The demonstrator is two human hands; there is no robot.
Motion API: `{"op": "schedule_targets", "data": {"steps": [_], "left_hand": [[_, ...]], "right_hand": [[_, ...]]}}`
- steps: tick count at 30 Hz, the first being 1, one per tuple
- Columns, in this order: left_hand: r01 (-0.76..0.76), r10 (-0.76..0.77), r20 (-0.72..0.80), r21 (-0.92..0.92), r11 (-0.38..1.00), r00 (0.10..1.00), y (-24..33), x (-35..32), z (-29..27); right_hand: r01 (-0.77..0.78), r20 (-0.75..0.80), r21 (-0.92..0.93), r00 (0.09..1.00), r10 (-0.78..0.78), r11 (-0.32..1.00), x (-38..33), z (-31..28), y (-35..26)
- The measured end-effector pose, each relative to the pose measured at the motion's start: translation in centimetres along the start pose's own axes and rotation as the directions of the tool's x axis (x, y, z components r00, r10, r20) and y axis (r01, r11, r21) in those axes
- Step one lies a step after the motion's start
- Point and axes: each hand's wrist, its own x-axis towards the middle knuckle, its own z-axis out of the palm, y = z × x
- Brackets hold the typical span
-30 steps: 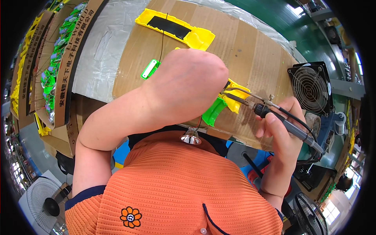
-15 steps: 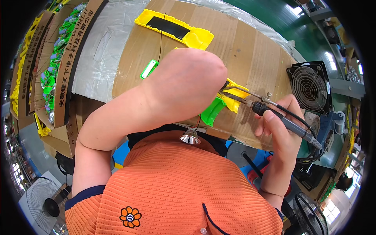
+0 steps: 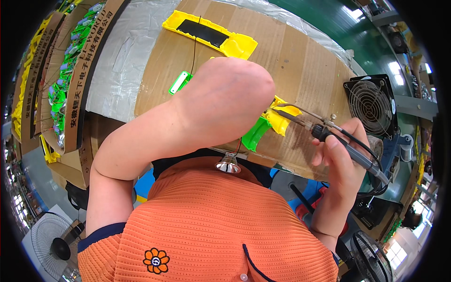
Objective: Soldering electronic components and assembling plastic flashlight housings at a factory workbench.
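My right hand [image 3: 344,157] is closed around the grey handle of a soldering iron [image 3: 359,157] fitted with a thin metal guide tube. Its metal shaft points left over a yellow plastic casing [image 3: 283,124]. The tip reaches beside my left hand [image 3: 235,98], whose back faces up and whose fingers are hidden beneath it. Partly covered by that hand, a green curved plastic piece [image 3: 256,135] lies against the yellow casing. Nearer to me, a silver cone-shaped reflector [image 3: 228,163] hangs on thin wires at the board's edge. A small green frame with a white panel [image 3: 179,83] shows beyond my left forearm.
A yellow shell with a black panel [image 3: 239,45] lies at the far side of the cardboard work surface [image 3: 310,61]. On the right stands a square black fan [image 3: 371,105], with a solder spool [image 3: 407,146] near it. Cardboard boxes [image 3: 96,61] hold green and yellow parts at left.
My right hand has shifted slightly to the right with the soldering iron, drawing its tip back a little. My left hand has hardly moved.
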Motion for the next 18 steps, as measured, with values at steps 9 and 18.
{"op": "schedule_targets", "data": {"steps": [9,18], "left_hand": [[0.005,-0.005,0.0,0.006,1.0,1.0,0.0,-0.1,0.1],[0.013,-0.013,0.0,0.012,1.0,1.0,0.0,-0.1,0.2]], "right_hand": [[0.026,-0.145,0.494,0.988,0.053,0.869,-1.7,1.2,2.5],[0.014,-0.184,0.689,0.971,0.155,0.725,-1.9,3.6,4.3]]}}
